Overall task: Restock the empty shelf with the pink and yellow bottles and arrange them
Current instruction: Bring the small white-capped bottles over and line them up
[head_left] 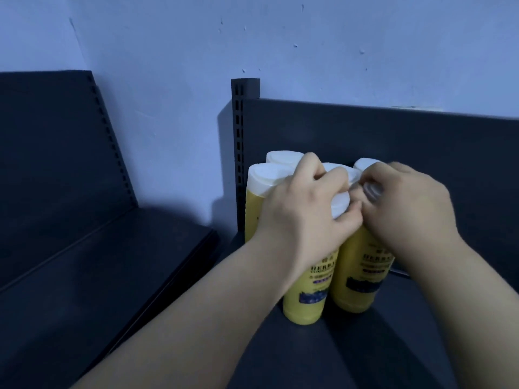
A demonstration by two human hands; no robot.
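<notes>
1. Step in hand, as I judge it: arranging. Yellow bottles with white flip caps are already on the dark shelf (365, 346), clustered at its left end beside the slotted upright post (238, 141).
2. Left hand (303, 209) is closed over the cap of the near-left yellow bottle (306, 299), fingers curled round the top. Holding it, not lifting as far as I can tell; its base looks to be on the shelf.
3. Right hand (407, 203) is curled narrow over the top of the near-right yellow bottle (356, 279), its fingertips touching the left hand's. The actual grip on the cap is hidden, and the thumb area is blurred.
4. The two near bottles stand touching or just beside each other, labels facing near.
5. Behind them: the far-left yellow bottle (254, 211) by the post, plus more white caps (280, 158) further back. Five caps or so; the count is uncertain because the hands cover some.
6. No pink bottles in view. The neighbouring shelf unit (84, 248) on the left is bare.
7. The next move likely calls for squaring the two near bottles into line with the far row, then letting go. Gentle push only, since tall bottles packed this tightly could tip a neighbour.
8. Pink stock not yet shelved, so the task is partway.
</notes>
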